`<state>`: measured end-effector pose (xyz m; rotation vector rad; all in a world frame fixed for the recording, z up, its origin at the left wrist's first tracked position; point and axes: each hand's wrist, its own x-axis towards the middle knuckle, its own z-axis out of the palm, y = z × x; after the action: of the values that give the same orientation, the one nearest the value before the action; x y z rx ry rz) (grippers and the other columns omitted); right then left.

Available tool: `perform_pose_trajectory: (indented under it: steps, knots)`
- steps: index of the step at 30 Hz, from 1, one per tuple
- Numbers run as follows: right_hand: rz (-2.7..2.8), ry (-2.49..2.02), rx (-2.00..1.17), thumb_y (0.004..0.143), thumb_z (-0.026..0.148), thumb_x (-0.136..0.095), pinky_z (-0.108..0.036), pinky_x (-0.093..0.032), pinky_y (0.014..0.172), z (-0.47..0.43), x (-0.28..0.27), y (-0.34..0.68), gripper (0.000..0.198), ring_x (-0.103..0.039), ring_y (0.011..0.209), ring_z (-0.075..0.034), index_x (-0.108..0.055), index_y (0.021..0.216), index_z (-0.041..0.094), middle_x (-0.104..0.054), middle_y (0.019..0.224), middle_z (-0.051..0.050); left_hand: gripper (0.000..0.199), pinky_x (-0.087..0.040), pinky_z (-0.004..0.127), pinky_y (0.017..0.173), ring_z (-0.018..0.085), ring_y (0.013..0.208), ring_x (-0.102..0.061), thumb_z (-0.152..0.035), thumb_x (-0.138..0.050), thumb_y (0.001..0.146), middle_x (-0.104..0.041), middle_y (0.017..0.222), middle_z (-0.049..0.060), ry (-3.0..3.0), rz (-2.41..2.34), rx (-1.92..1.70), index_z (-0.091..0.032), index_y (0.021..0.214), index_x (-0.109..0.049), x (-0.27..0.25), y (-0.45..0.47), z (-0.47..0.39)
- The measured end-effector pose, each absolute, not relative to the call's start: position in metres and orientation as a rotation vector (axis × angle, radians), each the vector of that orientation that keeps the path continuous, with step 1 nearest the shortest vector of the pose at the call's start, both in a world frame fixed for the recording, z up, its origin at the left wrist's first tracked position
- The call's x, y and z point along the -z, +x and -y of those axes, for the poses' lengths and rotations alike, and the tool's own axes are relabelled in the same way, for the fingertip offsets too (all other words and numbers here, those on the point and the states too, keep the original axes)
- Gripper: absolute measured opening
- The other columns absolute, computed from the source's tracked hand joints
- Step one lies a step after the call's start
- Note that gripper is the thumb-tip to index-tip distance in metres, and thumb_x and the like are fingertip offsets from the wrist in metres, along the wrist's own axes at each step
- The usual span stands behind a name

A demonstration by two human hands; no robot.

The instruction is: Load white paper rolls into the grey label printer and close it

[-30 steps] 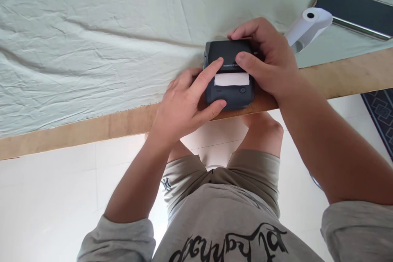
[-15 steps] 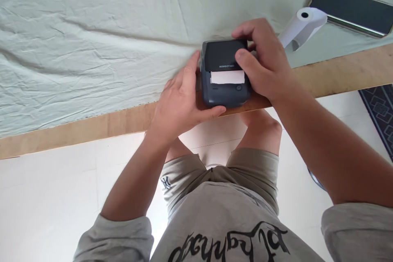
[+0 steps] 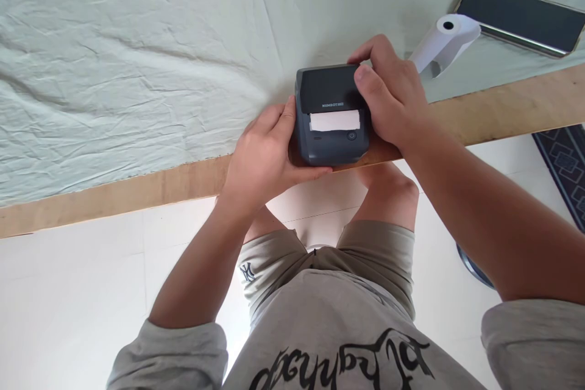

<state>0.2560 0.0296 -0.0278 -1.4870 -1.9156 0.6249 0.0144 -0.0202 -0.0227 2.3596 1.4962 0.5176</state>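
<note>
A dark blue-black label printer sits at the front edge of the table, its lid down, with a strip of white paper poking from the slot. My left hand grips the printer's left side, thumb along its front edge. On the other side, my right hand holds the right side, with the thumb by the lid's edge and the fingers curled at the upper right corner. Parts of the right fingers are hidden behind the printer and the hand itself.
Right of my right hand lies a roll of white paper with a loose curled end. Beyond it is a dark phone. A pale green cloth covers the table, leaving a bare wooden edge in front.
The printer has shifted slightly down and left in view. My left fingers have moved lower along its side, and my right thumb has drawn up toward the lid's upper right.
</note>
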Motion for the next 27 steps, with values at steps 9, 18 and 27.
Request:
perform_pose_trajectory:
  steps: [9, 18, 27]
  knots:
    - [1.981, -1.353, -0.623, 0.092, 0.098, -0.027, -0.036, -0.044, 0.082, -0.033, 0.038, 0.263, 0.089, -0.048, 0.078, -0.015, -0.054, 0.139, 0.028, -0.054, 0.081, -0.007, 0.105, -0.055, 0.056, 0.122, 0.041, 0.140, -0.066, -0.056, -0.097, 0.076, -0.062, 0.159, 0.015, 2.282, -1.533, -0.566, -0.023, 0.165, -0.050, 0.024, 0.013, 0.022]
    - [1.969, -1.428, -0.648, 0.086, 0.104, -0.018, -0.035, -0.039, 0.082, -0.039, 0.044, 0.258, 0.100, -0.047, 0.080, -0.015, -0.054, 0.140, 0.028, -0.057, 0.088, -0.008, 0.107, -0.057, 0.054, 0.121, 0.042, 0.145, -0.063, -0.059, -0.098, 0.072, -0.061, 0.163, 0.017, 2.282, -1.544, -0.569, -0.020, 0.162, -0.056, 0.026, 0.011, 0.015]
    - [1.985, -1.385, -0.699, 0.086, 0.106, -0.023, -0.032, -0.038, 0.081, -0.038, 0.042, 0.261, 0.103, -0.045, 0.077, -0.011, -0.052, 0.146, 0.027, -0.053, 0.083, -0.005, 0.106, -0.058, 0.053, 0.118, 0.041, 0.140, -0.066, -0.056, -0.101, 0.067, -0.063, 0.160, 0.015, 2.268, -1.521, -0.591, -0.022, 0.158, -0.061, 0.024, 0.011, 0.014]
